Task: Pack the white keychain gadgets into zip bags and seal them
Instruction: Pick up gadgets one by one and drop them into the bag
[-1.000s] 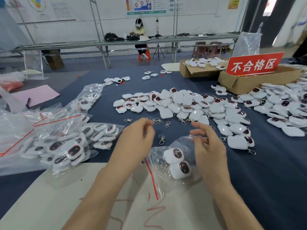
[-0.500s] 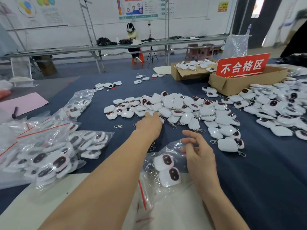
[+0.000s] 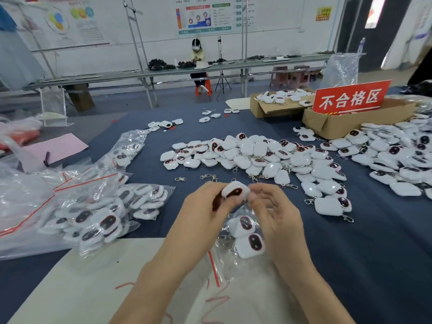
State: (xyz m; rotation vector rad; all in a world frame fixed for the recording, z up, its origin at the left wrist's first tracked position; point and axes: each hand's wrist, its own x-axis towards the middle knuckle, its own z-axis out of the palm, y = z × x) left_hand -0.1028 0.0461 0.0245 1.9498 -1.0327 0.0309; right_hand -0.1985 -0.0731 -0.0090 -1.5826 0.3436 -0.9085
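Note:
My left hand (image 3: pixel 205 206) holds a white keychain gadget (image 3: pixel 235 190) with a dark red oval face, just above the mouth of a clear zip bag (image 3: pixel 233 251) with a red seal strip. My right hand (image 3: pixel 272 211) touches the gadget's right side with its fingertips. Two gadgets (image 3: pixel 245 235) lie inside the bag, which rests partly on a white sheet (image 3: pixel 93 284). A big heap of loose gadgets (image 3: pixel 257 155) lies beyond my hands on the blue cloth.
Filled zip bags (image 3: pixel 100 206) pile up at the left. More gadgets (image 3: pixel 397 160) spread at the right beside a cardboard box (image 3: pixel 346 122) with a red sign. Loose metal clips (image 3: pixel 205 177) lie ahead of my hands. A person sits at a far bench (image 3: pixel 197 57).
My left hand reached out to the heap, picked up a gadget and drew it back over the bag. My right hand rose from the bag's mouth to meet it.

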